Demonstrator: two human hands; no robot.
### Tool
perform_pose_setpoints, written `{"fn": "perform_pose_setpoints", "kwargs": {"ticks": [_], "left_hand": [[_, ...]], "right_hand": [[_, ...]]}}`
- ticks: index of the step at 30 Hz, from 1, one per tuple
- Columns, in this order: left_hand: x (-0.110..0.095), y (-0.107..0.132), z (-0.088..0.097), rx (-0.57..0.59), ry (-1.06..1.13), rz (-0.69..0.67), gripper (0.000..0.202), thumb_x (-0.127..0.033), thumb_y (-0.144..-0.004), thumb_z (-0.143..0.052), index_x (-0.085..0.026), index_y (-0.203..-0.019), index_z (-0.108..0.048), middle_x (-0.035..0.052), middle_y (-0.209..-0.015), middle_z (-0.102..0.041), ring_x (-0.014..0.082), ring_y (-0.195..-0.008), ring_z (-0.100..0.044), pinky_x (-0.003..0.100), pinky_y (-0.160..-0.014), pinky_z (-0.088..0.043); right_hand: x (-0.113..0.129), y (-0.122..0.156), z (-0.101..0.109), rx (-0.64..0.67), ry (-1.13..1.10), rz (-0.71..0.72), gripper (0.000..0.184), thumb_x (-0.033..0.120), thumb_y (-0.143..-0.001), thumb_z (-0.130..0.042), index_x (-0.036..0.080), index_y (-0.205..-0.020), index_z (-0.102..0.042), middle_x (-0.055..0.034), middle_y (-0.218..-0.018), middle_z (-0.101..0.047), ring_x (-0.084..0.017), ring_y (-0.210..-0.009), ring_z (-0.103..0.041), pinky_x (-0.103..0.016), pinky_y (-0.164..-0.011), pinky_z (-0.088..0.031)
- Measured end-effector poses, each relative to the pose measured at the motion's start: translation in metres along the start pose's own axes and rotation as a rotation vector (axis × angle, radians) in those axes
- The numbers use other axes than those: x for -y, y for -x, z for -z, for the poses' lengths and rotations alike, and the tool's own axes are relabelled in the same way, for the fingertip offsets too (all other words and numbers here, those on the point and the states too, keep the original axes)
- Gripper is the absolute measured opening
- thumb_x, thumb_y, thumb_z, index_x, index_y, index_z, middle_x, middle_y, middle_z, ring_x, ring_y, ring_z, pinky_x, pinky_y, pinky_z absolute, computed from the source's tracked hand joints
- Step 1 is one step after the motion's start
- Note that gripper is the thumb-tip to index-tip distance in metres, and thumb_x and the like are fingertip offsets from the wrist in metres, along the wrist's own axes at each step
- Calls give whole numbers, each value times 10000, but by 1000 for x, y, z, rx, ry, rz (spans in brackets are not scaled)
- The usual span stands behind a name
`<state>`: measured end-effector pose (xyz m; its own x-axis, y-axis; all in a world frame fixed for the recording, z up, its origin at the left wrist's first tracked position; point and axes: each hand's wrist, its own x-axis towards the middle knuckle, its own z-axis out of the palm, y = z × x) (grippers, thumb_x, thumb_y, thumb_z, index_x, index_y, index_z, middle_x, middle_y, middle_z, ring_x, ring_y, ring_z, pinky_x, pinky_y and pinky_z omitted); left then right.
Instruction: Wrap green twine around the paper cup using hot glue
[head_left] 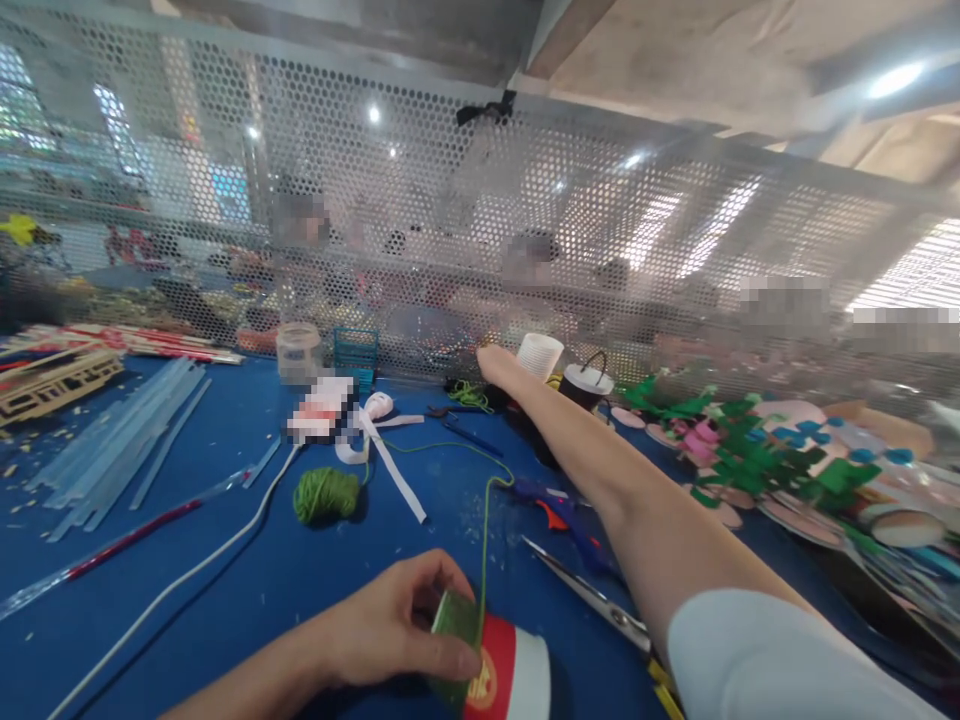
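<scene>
My left hand point(390, 630) is closed round a red and white paper cup point(502, 675) lying on its side at the near edge, its end wrapped in green yarn. A green strand point(486, 530) runs from the cup over the blue table to a ball of green yarn point(326, 495). My right arm stretches far across the table. My right hand point(499, 368) is beside a white ribbed cup point(538, 355) and a black pot point(586, 385); its fingers are hidden.
A blue glue gun point(562, 510) and scissors point(592, 595) lie under my right arm. Glue sticks point(127, 440), a white cable point(187, 575) and white ribbon point(390, 460) lie left. Green and pink felt pieces point(742, 450) pile up right. Behind a perforated screen point(450, 200) sit other people.
</scene>
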<state>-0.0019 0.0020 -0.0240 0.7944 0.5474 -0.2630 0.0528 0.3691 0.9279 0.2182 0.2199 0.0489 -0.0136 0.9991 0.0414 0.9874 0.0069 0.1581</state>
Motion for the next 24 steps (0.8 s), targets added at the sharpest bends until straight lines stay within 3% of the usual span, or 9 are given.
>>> {"fn": "perform_pose_setpoints", "kwargs": {"ticks": [3, 7, 9, 11, 15, 17, 19, 22, 24], "left_hand": [[0, 0, 0, 3, 4, 9, 413, -238, -538, -758, -155, -828, -474, -38, -732, -543, 84, -642, -482, 218, -598, -355], [-1, -1, 0, -7, -22, 1, 423, -261, -534, -765, -157, -832, -482, -43, -718, -541, 83, -631, -479, 213, -588, -347], [0, 0, 0, -1, -46, -11, 419, -274, -545, -763, -159, -835, -483, -45, -714, -541, 80, -627, -476, 205, -579, -338], [0, 0, 1, 7, -64, -22, 421, -285, -561, -758, -162, -852, -480, -44, -722, -543, 79, -628, -477, 201, -576, -336], [0, 0, 1, 13, -71, -38, 427, -303, -573, -752, -161, -856, -465, -27, -757, -550, 97, -659, -499, 225, -614, -373], [-2, 0, 0, 8, -103, -28, 428, -307, -572, -751, -156, -850, -463, -27, -740, -539, 99, -650, -494, 229, -604, -373], [-4, 0, 0, 3, -129, -7, 427, -313, -579, -745, -157, -856, -459, -24, -742, -541, 101, -649, -492, 231, -601, -373], [-8, 1, -2, -3, -158, -14, 440, -326, -571, -751, -164, -858, -459, -32, -739, -539, 101, -656, -495, 225, -597, -370], [-9, 2, -3, 1, -153, -25, 444, -345, -576, -748, -168, -856, -453, -40, -738, -535, 95, -653, -493, 220, -596, -370]], "right_hand": [[32, 22, 10, -41, -54, 192, 318, 331, -867, -472, 145, -1119, -528, -94, -1140, -555, -202, -997, -549, -405, -839, -445], [105, 77, 17, -78, -153, 630, 538, 554, -778, -487, 254, -1224, -469, -6, -1253, -522, -140, -1145, -459, -225, -943, -344], [141, 103, 12, -91, -182, 959, 726, 606, -716, -518, 180, -1291, -398, -115, -1257, -511, -241, -1102, -496, -345, -892, -393], [166, 120, 6, -18, -97, 1034, 635, 505, -729, -568, 201, -1268, -428, -144, -1160, -573, -292, -1013, -546, -419, -802, -426], [160, 119, 12, 28, -243, 933, 487, 316, -749, -557, 180, -1207, -465, -104, -1051, -635, -226, -905, -598, -306, -700, -457], [130, 107, 22, -17, -408, 719, 478, 398, -758, -540, 185, -1181, -478, -63, -1043, -644, -183, -907, -602, -256, -730, -450], [91, 93, 29, -58, -437, 355, 469, 464, -767, -522, 234, -1174, -482, -16, -1122, -613, -145, -974, -577, -214, -792, -427], [38, 76, 20, -56, -372, 88, 459, 418, -828, -465, 120, -1178, -483, -143, -1169, -567, -233, -1030, -552, -319, -814, -435], [17, 73, 6, -18, -340, -9, 405, 354, -827, -511, 95, -1138, -508, -151, -1109, -588, -240, -989, -570, -360, -807, -447]]}}
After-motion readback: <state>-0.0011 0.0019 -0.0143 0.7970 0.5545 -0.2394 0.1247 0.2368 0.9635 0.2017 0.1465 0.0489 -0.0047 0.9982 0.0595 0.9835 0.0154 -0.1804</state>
